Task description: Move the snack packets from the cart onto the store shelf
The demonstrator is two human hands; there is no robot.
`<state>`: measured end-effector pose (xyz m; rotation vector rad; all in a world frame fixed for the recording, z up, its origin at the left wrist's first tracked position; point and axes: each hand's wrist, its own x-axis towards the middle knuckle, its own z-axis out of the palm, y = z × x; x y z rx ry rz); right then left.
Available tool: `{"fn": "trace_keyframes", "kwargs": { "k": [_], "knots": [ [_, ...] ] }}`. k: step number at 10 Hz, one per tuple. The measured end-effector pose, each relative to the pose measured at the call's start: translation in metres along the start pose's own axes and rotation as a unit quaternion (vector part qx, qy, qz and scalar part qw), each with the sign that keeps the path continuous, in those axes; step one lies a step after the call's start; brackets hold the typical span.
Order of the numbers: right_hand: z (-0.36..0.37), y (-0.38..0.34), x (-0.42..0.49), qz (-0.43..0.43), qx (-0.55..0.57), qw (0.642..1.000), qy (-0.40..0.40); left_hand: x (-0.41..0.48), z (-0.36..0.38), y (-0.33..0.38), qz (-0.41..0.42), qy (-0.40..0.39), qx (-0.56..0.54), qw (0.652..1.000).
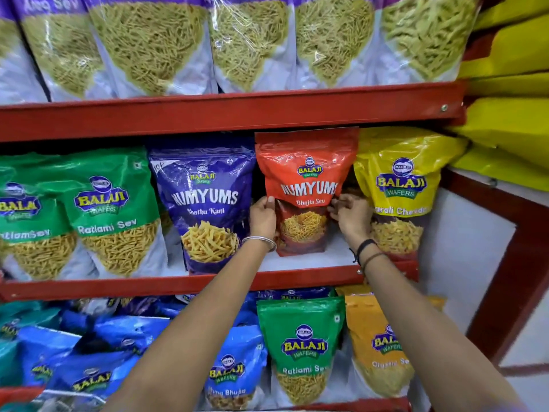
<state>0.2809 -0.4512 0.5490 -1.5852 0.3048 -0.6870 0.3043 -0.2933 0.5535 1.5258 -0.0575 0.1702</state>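
Note:
A red Numyums Bhujia Sev packet stands upright on the middle shelf, between a purple Numyums packet and a yellow Balaji packet. My left hand grips the red packet's left edge, thumb on its front. My right hand holds its right edge with curled fingers. Both arms reach up from below. The cart is out of view.
Green Ratlami Sev packets fill the middle shelf's left. The top shelf carries large purple-and-white sev packets. Blue, green and orange packets stand on the bottom shelf. Yellow packs and a white panel with red frame lie right.

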Motion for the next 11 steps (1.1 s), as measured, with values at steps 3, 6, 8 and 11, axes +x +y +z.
{"fn": "trace_keyframes", "kwargs": {
  "k": [3,6,8,11],
  "knots": [
    [-0.016,0.033,-0.01,0.046,-0.042,0.992,-0.107,-0.026,-0.028,-0.045,0.096,-0.174,0.171,0.965],
    [-0.032,0.036,-0.029,0.018,-0.047,0.994,-0.095,-0.035,-0.047,-0.038,0.08,-0.235,0.218,0.944],
    [-0.045,0.057,-0.037,-0.053,-0.107,0.99,-0.07,-0.051,-0.059,-0.041,0.085,-0.256,0.247,0.931],
    [-0.052,0.044,-0.069,-0.034,-0.025,0.994,-0.1,-0.069,-0.061,-0.034,0.083,-0.233,0.2,0.948]
  ]
}}
